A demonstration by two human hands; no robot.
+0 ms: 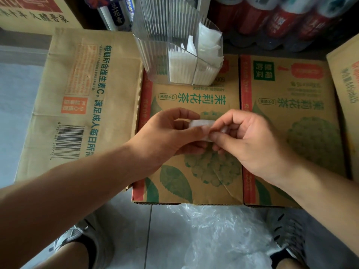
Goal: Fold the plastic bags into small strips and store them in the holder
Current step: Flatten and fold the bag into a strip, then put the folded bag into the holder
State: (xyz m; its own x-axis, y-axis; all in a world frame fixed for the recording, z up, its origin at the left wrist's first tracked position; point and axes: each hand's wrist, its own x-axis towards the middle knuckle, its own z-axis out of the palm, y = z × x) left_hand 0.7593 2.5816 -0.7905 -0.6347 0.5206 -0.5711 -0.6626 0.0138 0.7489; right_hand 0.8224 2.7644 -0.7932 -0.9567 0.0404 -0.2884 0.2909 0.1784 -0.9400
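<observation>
1. The cardboard box serves as worktop; the clear holder at its far edge already holds folded strips.
2. Loose plastic bags wait on the floor.
3. The left hand and right hand hold one bag strip above the box, fingers pinching it, apparently mid-fold.
4. Next is probably the last tuck, then slotting it into the holder.

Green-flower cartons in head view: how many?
2. The centre carton lies below the left hand and right hand, which pinch a folded bag; the clear holder stands at its far end. The right carton lies beside it. More may be hidden outside the frame.
</observation>
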